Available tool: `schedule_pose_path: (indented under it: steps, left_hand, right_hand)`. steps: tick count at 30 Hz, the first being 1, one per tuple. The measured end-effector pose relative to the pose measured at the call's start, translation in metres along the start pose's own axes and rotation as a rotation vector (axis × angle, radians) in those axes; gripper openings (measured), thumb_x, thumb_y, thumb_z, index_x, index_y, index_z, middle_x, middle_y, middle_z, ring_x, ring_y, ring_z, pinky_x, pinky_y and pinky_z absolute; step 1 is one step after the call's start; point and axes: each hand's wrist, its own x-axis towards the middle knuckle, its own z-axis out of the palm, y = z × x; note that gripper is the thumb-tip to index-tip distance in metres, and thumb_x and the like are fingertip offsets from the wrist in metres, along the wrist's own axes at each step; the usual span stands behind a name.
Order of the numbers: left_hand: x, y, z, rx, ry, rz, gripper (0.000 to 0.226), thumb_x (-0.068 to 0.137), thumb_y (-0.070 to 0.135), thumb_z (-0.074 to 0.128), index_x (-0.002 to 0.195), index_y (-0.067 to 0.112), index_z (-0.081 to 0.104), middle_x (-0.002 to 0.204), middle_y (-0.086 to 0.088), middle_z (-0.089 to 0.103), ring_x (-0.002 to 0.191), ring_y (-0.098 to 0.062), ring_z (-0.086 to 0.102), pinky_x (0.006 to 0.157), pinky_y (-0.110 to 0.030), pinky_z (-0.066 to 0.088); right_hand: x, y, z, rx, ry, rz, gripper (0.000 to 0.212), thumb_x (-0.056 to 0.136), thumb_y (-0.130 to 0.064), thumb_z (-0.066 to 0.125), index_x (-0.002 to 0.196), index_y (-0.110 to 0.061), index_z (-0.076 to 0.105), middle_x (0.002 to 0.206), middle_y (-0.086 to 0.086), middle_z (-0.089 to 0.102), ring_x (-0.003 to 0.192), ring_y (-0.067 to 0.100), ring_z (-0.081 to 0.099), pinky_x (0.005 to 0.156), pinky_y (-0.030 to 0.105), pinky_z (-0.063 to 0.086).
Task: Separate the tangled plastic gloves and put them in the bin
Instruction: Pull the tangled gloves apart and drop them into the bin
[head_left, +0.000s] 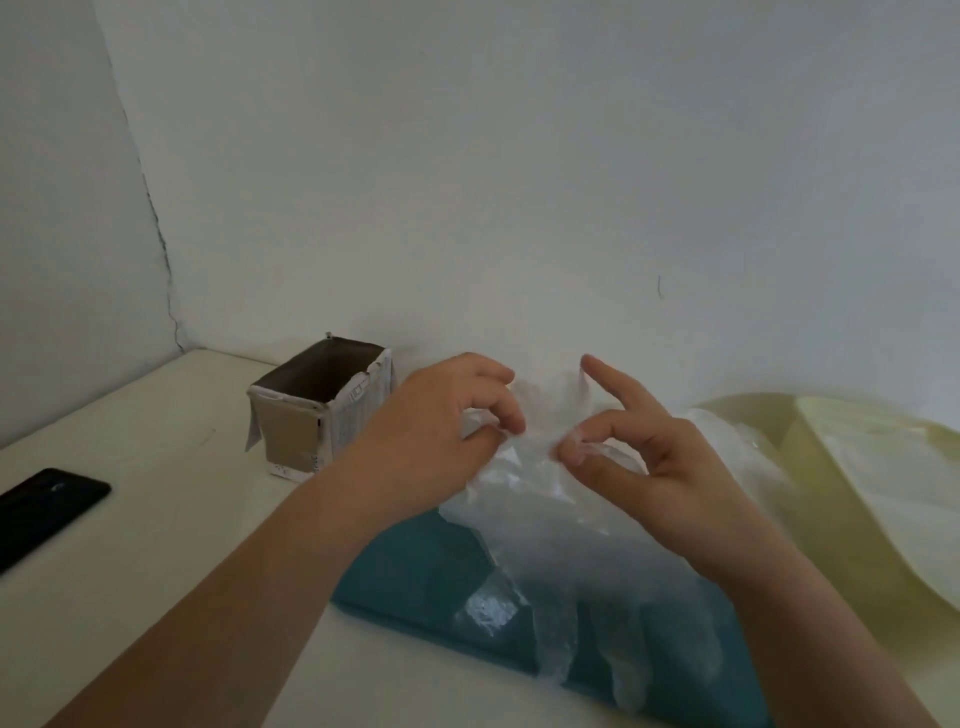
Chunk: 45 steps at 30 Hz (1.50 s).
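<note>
Mat: a teal mat (415, 571) lies nearest you on the pale table (156, 545), under both your forearms.
Glove's lower end: the clear plastic glove (545, 519) hangs down over the mat, its finger sleeves trailing toward you and touching the teal surface.
Loose crumple: a small wad of clear plastic (488, 608) sits on the mat just left of those sleeves; whether it belongs to the same glove, you cannot tell.
Your left hand (447, 415): its fingers are curled, and thumb and fingertips pinch the glove's upper edge from the left.
Your right hand (639, 457): thumb and a bent finger pinch the same edge from the right, while the index finger sticks out straight, pointing up and away.
Gap between hands: narrow, with the film stretched across it, lifted off the table.
Phone (47, 504): black, flat on the table at the far left edge.
More plastic (727, 431): a clear heap behind your right hand.
Yellowish tub (857, 467): translucent, at the right; its exact form is unclear.
Bin (311, 415): an open cardboard box beyond your left hand, near the wall (519, 156).
</note>
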Motion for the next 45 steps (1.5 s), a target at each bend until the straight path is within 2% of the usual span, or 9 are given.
schedule_pose_path:
  steps: [7, 13, 16, 19, 22, 26, 32, 41, 45]
  left_hand:
    - [-0.002, 0.003, 0.003, 0.119, -0.006, 0.331, 0.017, 0.089, 0.02, 0.083, 0.087, 0.037, 0.084, 0.155, 0.014, 0.051, 0.154, -0.011, 0.028, 0.123, -0.047, 0.029]
    - [-0.001, -0.006, 0.013, 0.118, 0.137, 0.376, 0.021, 0.091, 0.015, 0.075, 0.096, 0.034, 0.083, 0.154, 0.007, 0.054, 0.152, -0.015, 0.035, 0.119, -0.05, 0.034]
    - [-0.004, 0.001, 0.017, -0.044, 0.216, 0.161, 0.053, 0.092, 0.027, 0.078, 0.14, 0.042, 0.06, 0.155, 0.022, 0.046, 0.145, -0.002, 0.041, 0.117, -0.036, 0.04]
    - [-0.003, 0.009, 0.018, -0.352, 0.298, -0.216, 0.072, 0.091, 0.03, 0.079, 0.149, 0.05, 0.041, 0.149, 0.029, 0.045, 0.13, 0.011, 0.047, 0.096, -0.014, 0.042]
    - [0.002, 0.004, 0.017, -0.835, 0.213, -0.499, 0.039, 0.1, 0.037, 0.067, 0.138, 0.032, 0.062, 0.14, 0.007, 0.065, 0.118, -0.007, 0.066, 0.084, -0.025, 0.056]
    - [0.001, 0.003, 0.022, -1.201, 0.071, -0.585, 0.055, 0.087, 0.048, 0.076, 0.124, 0.007, 0.074, 0.123, -0.015, 0.074, 0.114, -0.03, 0.072, 0.094, -0.047, 0.061]
    - [0.004, -0.009, 0.025, -1.159, 0.062, -0.609, 0.043, 0.079, 0.017, 0.091, 0.117, 0.004, 0.075, 0.121, -0.017, 0.073, 0.13, -0.039, 0.062, 0.117, -0.055, 0.044]
    - [0.011, 0.027, -0.03, -0.801, 0.551, -0.602, 0.017, 0.088, 0.023, 0.084, 0.104, 0.019, 0.079, 0.094, -0.002, 0.078, 0.085, -0.02, 0.071, 0.079, -0.034, 0.061]
    - [-0.001, 0.055, -0.035, -0.659, 0.5, -0.51, 0.016, 0.091, 0.021, 0.081, 0.106, 0.019, 0.076, 0.095, 0.001, 0.075, 0.08, -0.013, 0.068, 0.071, -0.029, 0.058]
  right_hand:
    - [0.002, 0.006, 0.0, 0.08, -0.026, 0.004, 0.008, 0.087, -0.035, 0.08, 0.091, -0.028, 0.082, 0.153, -0.022, 0.048, 0.144, 0.006, 0.043, 0.12, 0.054, 0.033]
    - [-0.001, 0.006, -0.008, 0.329, -0.161, 0.048, 0.011, 0.078, -0.023, 0.081, 0.083, -0.013, 0.084, 0.091, 0.008, 0.079, 0.093, 0.025, 0.074, 0.096, 0.044, 0.055]
    - [0.0, 0.012, -0.003, 0.262, -0.097, -0.045, 0.009, 0.088, -0.016, 0.079, 0.091, -0.008, 0.082, 0.098, 0.007, 0.078, 0.095, 0.027, 0.073, 0.093, 0.044, 0.056]
    - [0.001, 0.016, 0.004, 0.232, -0.027, -0.043, 0.005, 0.089, -0.013, 0.079, 0.087, -0.013, 0.083, 0.098, 0.002, 0.08, 0.097, 0.021, 0.075, 0.095, 0.044, 0.056]
    - [0.002, 0.022, 0.005, 0.184, -0.013, -0.035, 0.018, 0.085, -0.028, 0.078, 0.08, -0.01, 0.08, 0.1, 0.003, 0.08, 0.104, 0.022, 0.074, 0.099, 0.052, 0.054]
    - [0.002, 0.025, 0.004, 0.244, -0.043, -0.048, 0.017, 0.084, -0.021, 0.076, 0.078, -0.005, 0.078, 0.101, 0.002, 0.08, 0.101, 0.02, 0.074, 0.093, 0.042, 0.056]
    - [0.005, 0.026, 0.001, 0.265, -0.067, -0.045, 0.021, 0.084, -0.025, 0.076, 0.071, -0.008, 0.075, 0.073, 0.018, 0.069, 0.071, 0.027, 0.062, 0.073, 0.043, 0.048]
    - [0.001, 0.018, -0.01, 0.067, 0.138, 0.09, 0.024, 0.092, -0.018, 0.076, 0.071, -0.008, 0.071, 0.055, 0.002, 0.055, 0.053, 0.011, 0.05, 0.058, 0.025, 0.043]
    - [-0.017, -0.029, -0.027, 0.184, -0.006, 0.032, 0.014, 0.096, -0.014, 0.071, 0.084, -0.008, 0.076, 0.071, 0.011, 0.073, 0.056, 0.017, 0.061, 0.058, 0.024, 0.05]
